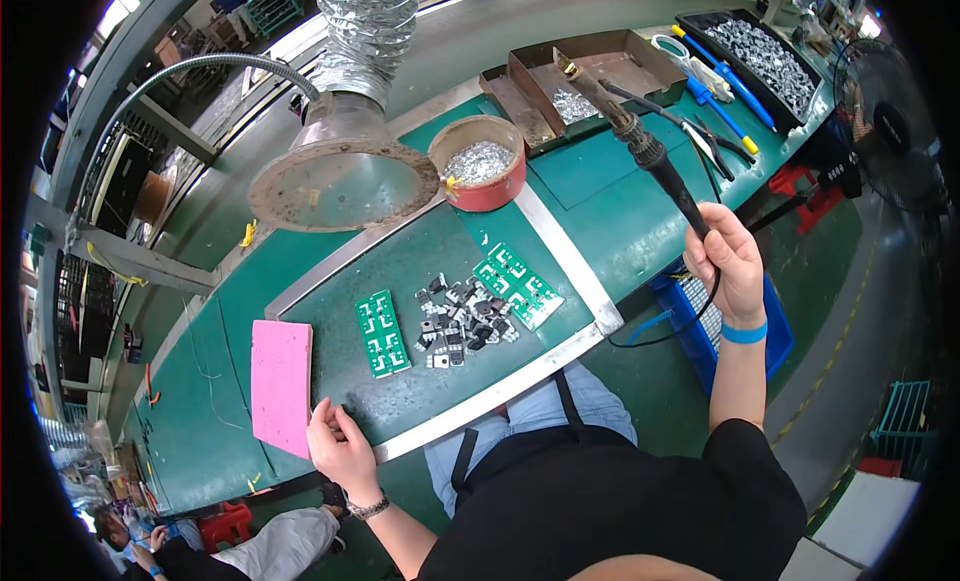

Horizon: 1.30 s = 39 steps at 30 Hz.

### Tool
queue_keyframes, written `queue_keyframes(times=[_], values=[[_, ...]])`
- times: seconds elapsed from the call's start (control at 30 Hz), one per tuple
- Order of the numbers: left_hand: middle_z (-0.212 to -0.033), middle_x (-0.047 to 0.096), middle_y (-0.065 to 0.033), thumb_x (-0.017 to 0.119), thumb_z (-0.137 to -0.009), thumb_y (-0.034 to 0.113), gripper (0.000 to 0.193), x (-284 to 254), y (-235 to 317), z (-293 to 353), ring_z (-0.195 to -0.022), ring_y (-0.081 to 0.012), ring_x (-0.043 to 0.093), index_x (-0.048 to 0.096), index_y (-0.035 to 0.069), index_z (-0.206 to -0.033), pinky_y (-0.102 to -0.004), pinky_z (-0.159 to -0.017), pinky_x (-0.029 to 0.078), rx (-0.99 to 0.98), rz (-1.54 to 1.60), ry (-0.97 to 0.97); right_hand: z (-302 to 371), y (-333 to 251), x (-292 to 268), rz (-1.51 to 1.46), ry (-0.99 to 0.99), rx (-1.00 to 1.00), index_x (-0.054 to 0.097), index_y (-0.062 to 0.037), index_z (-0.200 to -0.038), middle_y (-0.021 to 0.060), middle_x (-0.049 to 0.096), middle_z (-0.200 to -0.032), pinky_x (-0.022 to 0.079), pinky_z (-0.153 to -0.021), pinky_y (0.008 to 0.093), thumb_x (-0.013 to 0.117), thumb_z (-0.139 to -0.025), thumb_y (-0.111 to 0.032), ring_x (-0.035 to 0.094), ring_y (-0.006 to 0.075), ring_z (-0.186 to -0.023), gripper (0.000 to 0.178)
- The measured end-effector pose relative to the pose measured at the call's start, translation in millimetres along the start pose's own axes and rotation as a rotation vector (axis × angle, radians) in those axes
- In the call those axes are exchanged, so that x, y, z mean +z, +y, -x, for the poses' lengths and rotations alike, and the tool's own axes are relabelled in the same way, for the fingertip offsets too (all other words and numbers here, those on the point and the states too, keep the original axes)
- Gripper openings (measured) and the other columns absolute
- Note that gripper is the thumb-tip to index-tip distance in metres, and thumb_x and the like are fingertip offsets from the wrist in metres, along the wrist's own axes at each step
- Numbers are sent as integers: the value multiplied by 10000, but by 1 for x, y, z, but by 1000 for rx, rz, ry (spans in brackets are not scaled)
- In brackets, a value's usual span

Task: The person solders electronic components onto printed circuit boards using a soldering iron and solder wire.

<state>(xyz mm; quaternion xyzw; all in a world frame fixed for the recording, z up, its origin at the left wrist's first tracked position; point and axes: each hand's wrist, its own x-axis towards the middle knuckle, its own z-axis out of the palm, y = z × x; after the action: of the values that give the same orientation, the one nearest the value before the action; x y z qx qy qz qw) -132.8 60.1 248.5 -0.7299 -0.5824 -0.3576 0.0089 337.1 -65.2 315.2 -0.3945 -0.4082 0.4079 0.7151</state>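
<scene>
Green bench (600,206), hood (342,166) beyond pink block (281,386)

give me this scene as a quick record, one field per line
right hand: holds soldering iron, tip pointing away from body
left hand: beside pink block, contact unclear
circuit boards: two, green, one left of loose parts, one at their upper right
red bowl: shiny metal bits inside
wristband: blue, right wrist

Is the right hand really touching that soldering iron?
Touching: the head view shows the right hand gripping the soldering iron by its dark handle's lower end.
</scene>
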Motion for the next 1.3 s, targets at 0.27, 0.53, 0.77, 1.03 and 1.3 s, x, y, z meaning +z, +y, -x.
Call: queue_keyframes(times=[0.27, 0.53, 0.77, 1.03, 1.3], values=[[-831, 648, -83, 624, -879, 38, 178, 1, 0, 2, -639, -159, 574, 643, 3, -1053, -282, -523, 447, -23, 27, -14, -47, 15, -29, 470, 400, -15, 546, 0, -1250, -22, 544, -810, 337, -525, 165, 529, -985, -167, 448, 22, -628, 314], [-852, 653, -89, 621, -889, 51, 178, 1, -1, 3, -654, -160, 582, 641, -1, -1058, -277, -527, 453, -32, 31, -12, -108, 47, -58, 796, 401, 23, 589, -7, -1194, 10, 620, -793, 442, -581, 224, 527, -971, -198, 537, 67, -651, 300], [-841, 646, -92, 621, -890, 47, 171, 2, -4, 3, -651, -165, 577, 637, -6, -1052, -280, -518, 440, -45, 29, -18, -114, 44, -29, 1146, 311, 204, 622, -32, -1140, 93, 685, -833, 518, -667, 344, 548, -951, -249, 664, 198, -728, 298], [-849, 647, -95, 627, -892, 51, 172, 3, -2, 2, -663, -169, 579, 634, -6, -1055, -284, -525, 442, -44, 44, -35, -118, 22, -46, 1570, 175, -65, 669, -44, -1037, 153, 668, -918, 511, -743, 416, 612, -914, -268, 651, 320, -858, 262], [-851, 648, -99, 630, -884, 45, 190, -4, -5, 0, -662, -161, 588, 640, -8, -1067, -272, -546, 462, -111, 57, -25, -163, 28, -90, 1845, 335, -302, 659, -54, -1024, 169, 666, -945, 498, -782, 459, 566, -924, -403, 622, 363, -884, 375]])
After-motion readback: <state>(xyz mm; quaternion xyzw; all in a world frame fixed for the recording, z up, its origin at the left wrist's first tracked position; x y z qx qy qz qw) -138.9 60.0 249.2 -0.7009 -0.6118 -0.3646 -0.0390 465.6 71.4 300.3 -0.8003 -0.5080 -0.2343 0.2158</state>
